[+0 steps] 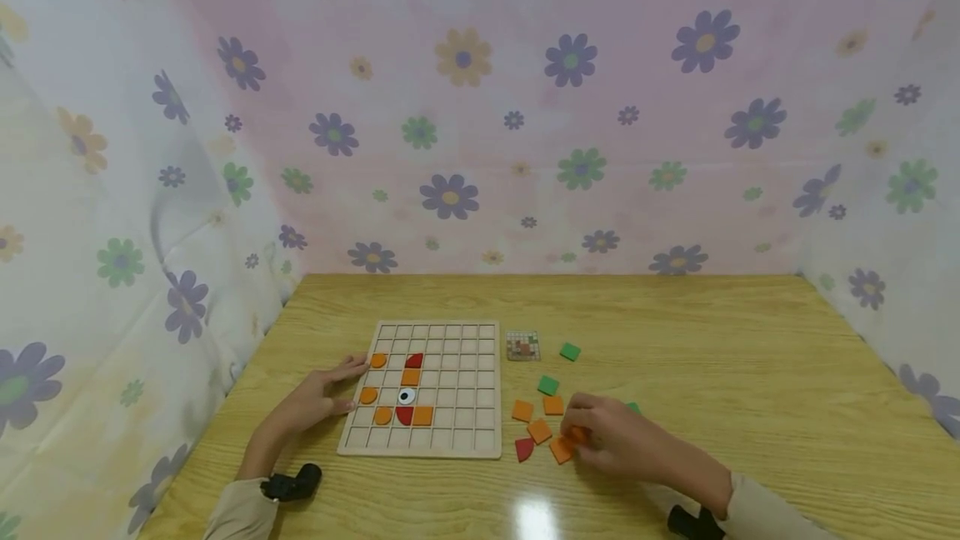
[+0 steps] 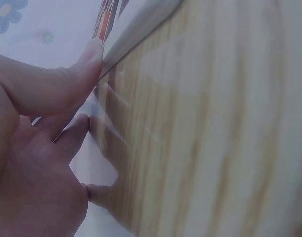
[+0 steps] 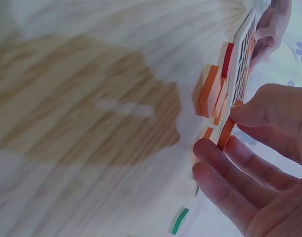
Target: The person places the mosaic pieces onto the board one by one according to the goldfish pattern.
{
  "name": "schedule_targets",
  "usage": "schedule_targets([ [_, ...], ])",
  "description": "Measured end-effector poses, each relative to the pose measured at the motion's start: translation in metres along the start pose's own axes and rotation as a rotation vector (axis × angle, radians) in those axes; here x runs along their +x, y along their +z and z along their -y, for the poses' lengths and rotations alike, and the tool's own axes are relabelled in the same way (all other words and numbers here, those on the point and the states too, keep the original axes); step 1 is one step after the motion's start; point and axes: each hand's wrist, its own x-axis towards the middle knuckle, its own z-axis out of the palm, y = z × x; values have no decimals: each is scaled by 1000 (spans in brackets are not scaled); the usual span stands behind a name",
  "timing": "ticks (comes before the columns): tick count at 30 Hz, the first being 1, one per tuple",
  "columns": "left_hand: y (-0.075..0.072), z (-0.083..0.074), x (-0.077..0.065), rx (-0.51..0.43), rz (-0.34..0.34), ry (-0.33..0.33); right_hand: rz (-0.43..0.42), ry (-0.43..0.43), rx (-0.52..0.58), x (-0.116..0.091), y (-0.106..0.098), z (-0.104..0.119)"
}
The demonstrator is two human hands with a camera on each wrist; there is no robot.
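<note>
My left hand (image 1: 311, 400) rests at the left edge of a wooden grid board (image 1: 461, 382), thumb and fingers touching its rim. On the board lie orange round pieces (image 1: 378, 361), orange squares (image 1: 422, 416), red quarter-round pieces (image 1: 414, 361) and a white eye piece (image 1: 407, 396). To the right of the board, my right hand (image 1: 622, 437) pinches an orange tile (image 3: 228, 129) between thumb and fingers. Loose orange square tiles (image 1: 522, 411) and a red quarter-round tile (image 1: 524, 449) lie beside that hand.
A small printed picture card (image 1: 522, 346) lies just right of the board. Green square tiles (image 1: 570, 352) are scattered behind and beside the right hand. Floral cloth (image 1: 525, 190) hangs along the back and sides of the wooden table (image 1: 720, 340).
</note>
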Motion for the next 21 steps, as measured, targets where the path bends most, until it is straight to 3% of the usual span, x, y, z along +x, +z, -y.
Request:
schedule_targets([
  [12,-1,4,-1,-14,-1,0,-27,-6,-8,26,5,9],
  [21,2,4,1,-20,7,2,18,37,40,47,8,13],
])
